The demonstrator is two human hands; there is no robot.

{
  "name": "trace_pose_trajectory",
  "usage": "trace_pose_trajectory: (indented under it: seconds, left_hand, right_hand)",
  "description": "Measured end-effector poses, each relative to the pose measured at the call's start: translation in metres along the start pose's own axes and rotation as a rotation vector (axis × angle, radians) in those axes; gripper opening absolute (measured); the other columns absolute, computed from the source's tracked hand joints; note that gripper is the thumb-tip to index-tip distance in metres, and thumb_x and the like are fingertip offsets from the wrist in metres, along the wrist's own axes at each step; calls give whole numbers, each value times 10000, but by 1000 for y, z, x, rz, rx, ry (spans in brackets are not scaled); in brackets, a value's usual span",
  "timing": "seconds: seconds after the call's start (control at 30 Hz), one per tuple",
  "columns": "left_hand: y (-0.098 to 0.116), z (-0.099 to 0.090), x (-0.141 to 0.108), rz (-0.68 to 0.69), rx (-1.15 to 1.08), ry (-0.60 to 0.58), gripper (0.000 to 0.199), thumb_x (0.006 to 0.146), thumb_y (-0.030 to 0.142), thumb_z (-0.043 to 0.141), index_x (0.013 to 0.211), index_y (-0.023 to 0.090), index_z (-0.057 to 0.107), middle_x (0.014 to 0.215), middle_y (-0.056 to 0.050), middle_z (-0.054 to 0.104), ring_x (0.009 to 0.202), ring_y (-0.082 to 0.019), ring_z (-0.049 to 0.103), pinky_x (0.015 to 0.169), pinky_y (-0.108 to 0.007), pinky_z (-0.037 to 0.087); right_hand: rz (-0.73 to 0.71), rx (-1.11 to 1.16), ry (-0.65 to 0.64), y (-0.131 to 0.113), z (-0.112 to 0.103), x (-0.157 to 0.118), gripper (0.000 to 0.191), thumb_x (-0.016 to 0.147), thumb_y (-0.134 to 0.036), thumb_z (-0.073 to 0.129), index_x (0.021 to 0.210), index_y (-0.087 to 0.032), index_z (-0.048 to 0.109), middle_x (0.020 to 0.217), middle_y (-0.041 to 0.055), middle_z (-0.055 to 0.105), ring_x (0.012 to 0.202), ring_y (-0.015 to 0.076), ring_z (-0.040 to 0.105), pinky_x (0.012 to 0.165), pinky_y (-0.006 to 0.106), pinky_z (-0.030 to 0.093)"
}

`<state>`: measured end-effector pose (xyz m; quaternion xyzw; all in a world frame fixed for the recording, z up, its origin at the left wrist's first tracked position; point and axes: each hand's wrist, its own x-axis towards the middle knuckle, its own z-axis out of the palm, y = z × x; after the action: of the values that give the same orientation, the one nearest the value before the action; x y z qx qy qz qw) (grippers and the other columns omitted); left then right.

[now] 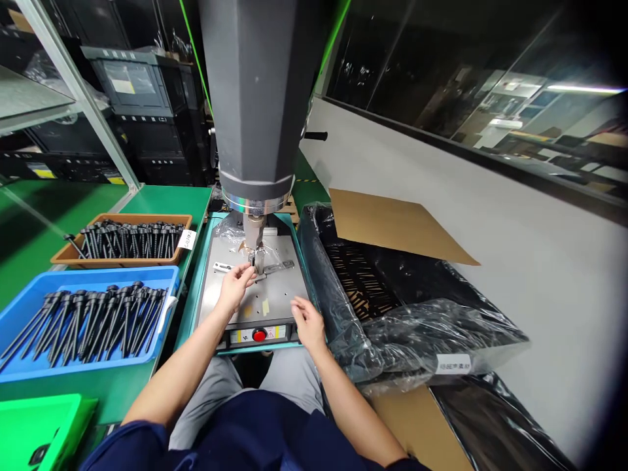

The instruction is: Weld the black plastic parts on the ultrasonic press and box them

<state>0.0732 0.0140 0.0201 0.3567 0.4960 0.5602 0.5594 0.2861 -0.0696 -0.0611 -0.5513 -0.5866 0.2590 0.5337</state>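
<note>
My left hand is at the fixture under the press head, thumb and fingers pinched on a small black part. Most of that part is hidden by the fingertips and the metal tool tip just above. A metal clamp bar lies on the grey base plate beside the tool. Over the plate's right front edge, my right hand hovers with loosely bent fingers apart and nothing visible in them. The red button sits on the front of the base, between my forearms.
At left stand a brown tray and a blue tray of black bolt-like parts with round heads, and a green tray. A plastic-lined box with rows of small parts stands right, under a cardboard sheet. The grey press looms ahead.
</note>
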Motion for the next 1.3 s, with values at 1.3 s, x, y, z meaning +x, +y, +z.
trace_pose_trajectory:
  seconds: [1.3]
  left_hand:
    - [47, 15, 16, 87, -204, 10, 323, 652, 369, 778, 806, 141, 608, 713, -25, 665, 572, -83, 606, 536, -188, 452]
  right_hand:
    - [-211, -4, -13, -90, 101, 158, 220, 806, -227, 623, 1018, -187, 668, 1173, 103, 622, 1126, 238, 573, 1034, 402, 434]
